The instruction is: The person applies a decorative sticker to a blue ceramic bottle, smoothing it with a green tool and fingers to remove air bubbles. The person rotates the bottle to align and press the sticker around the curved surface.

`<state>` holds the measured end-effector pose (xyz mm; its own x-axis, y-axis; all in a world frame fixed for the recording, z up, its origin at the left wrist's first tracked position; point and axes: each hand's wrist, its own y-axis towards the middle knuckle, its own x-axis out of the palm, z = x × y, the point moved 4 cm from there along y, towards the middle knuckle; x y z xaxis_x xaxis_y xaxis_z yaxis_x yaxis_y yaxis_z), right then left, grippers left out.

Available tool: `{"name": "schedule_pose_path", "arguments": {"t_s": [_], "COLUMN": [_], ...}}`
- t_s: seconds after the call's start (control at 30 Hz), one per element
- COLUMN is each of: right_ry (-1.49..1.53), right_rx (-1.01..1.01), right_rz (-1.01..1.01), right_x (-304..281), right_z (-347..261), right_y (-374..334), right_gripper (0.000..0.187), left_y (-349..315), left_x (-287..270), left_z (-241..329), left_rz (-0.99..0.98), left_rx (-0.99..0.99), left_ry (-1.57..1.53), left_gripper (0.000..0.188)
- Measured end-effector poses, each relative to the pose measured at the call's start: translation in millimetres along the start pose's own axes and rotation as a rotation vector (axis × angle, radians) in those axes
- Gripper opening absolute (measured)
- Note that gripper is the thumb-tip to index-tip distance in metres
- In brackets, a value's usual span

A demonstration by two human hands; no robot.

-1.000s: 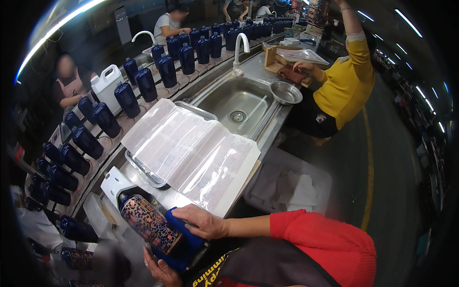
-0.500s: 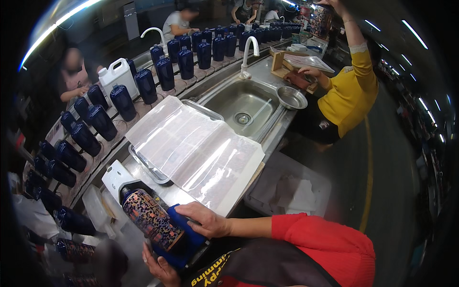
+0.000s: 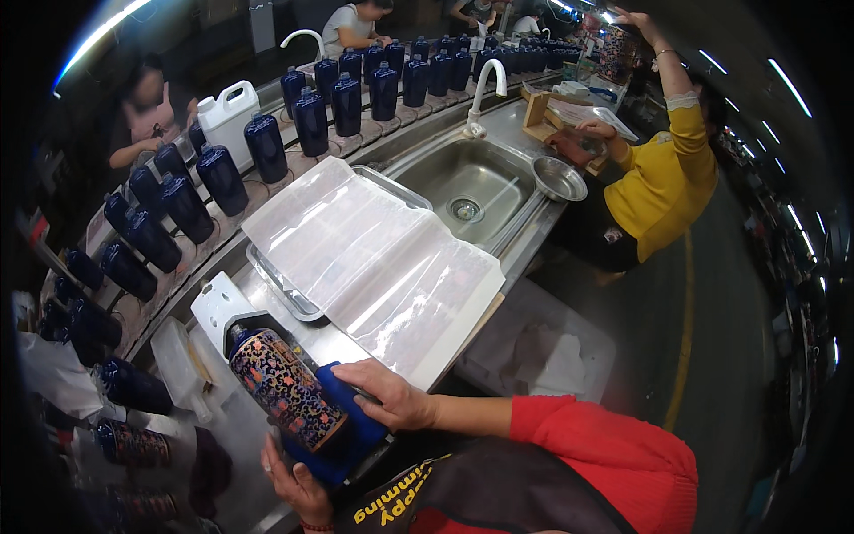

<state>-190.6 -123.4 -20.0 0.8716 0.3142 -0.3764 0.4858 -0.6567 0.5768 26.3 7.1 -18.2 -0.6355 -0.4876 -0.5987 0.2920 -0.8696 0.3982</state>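
A dark blue bottle (image 3: 289, 388) wrapped in a colourful floral pattern lies tilted on a rest with a white, notched head plate (image 3: 224, 307). Its neck points away from me, toward that plate. Under and along its side is a blue cloth or pad (image 3: 360, 433). My left hand (image 3: 296, 485) is open beside the bottle's lower left end, its fingers apart. My right hand (image 3: 391, 398) lies at the blue pad's right edge with fingers stretched and thumb apart, close to the bottle's side. Whether either hand touches the bottle is hard to tell.
A sheet with a glossy clear cover (image 3: 374, 267) spreads over a metal tray (image 3: 280, 285). Beyond are a sink (image 3: 467, 191), a metal bowl (image 3: 559, 179), a white jug (image 3: 229, 125) and rows of plain blue bottles (image 3: 311, 122). A co-worker in yellow (image 3: 658, 196) stands at right.
The view has shifted slightly. The rows of blue bottles have moved left past the jug. The bottle's pattern shows somewhat differently, while both my hands stay near it. The seated co-worker at left has moved.
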Motion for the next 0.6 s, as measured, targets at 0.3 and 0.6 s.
{"name": "schedule_pose_path", "arguments": {"t_s": [0.3, 0.6], "right_ry": [0.029, -0.007], "right_rx": [0.012, -0.022], "right_rz": [-0.003, 0.017], "right_x": [1.4, 2.8], "right_z": [4.1, 4.7], "right_y": [-2.2, -1.2], "right_gripper": [0.054, 0.055], "left_y": [2.5, 0.6], "left_x": [1.6, 3.2], "left_z": [2.9, -4.0], "left_rz": [-0.004, -0.007], "left_rx": [-0.006, -0.013], "left_ry": [-0.053, -0.053], "left_gripper": [0.071, 0.071]}}
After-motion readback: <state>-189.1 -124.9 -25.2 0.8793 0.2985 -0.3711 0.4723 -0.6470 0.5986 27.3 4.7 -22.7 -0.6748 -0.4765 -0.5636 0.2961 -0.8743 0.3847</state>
